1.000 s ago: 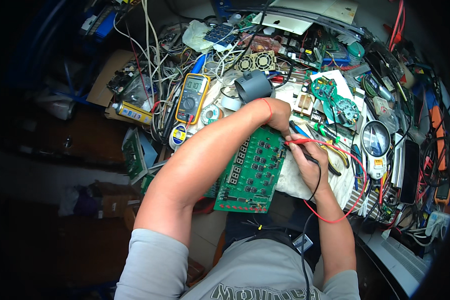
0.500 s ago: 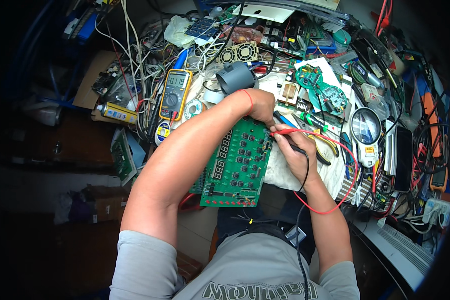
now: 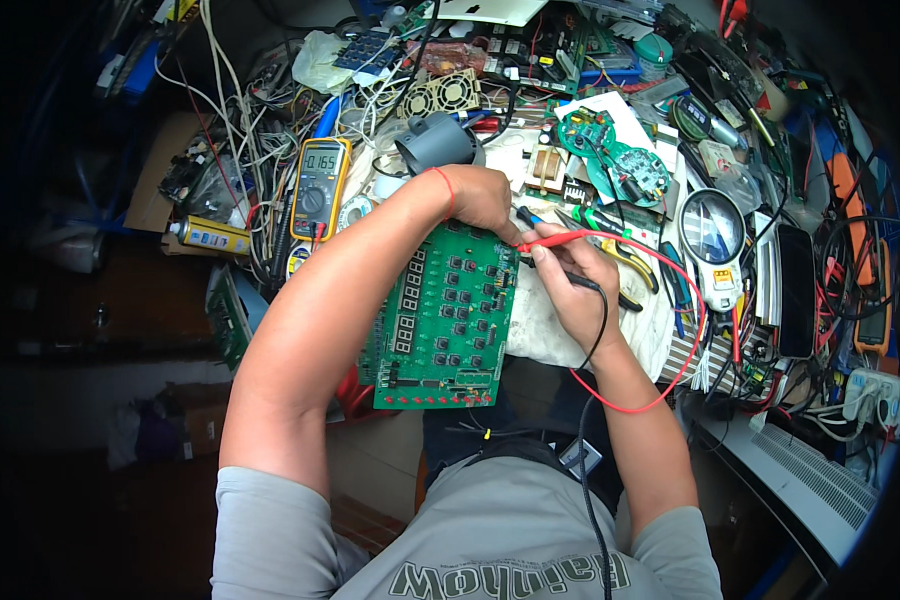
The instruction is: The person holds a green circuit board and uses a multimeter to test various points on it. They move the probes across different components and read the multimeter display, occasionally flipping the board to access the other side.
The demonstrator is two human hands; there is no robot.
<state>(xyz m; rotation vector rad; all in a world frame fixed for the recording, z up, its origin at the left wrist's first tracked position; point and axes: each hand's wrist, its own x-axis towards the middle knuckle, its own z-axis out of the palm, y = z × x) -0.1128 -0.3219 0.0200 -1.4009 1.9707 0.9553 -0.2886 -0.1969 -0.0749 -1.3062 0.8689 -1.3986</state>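
Observation:
A green circuit board (image 3: pixel 431 322) with a strip of digit displays, small black push buttons and a row of red LEDs stands tilted in front of me. My left hand (image 3: pixel 482 203) reaches across it and closes at its far edge, where the fingertips are partly hidden. In my right hand (image 3: pixel 578 290), pinched by the fingers, are a red test probe (image 3: pixel 554 241) and a black test probe (image 3: pixel 584 283). Their tips meet the board's upper right corner near my left fingers; exact contact cannot be made out. A yellow multimeter (image 3: pixel 320 190) with a lit display lies to the left.
A grey cylindrical part (image 3: pixel 435 145) stands beyond my left hand. Round green boards (image 3: pixel 638 172), pliers (image 3: pixel 638 272) and a magnifier (image 3: pixel 711 228) lie to the right. A pale cloth (image 3: pixel 560 335) covers the bench's near edge. Tangled cables (image 3: pixel 240 120) crowd the far left.
The whole view has shifted, so the bench things appear further left and slightly higher. The multimeter's reading differs. Both hands keep their hold at the board's upper right corner.

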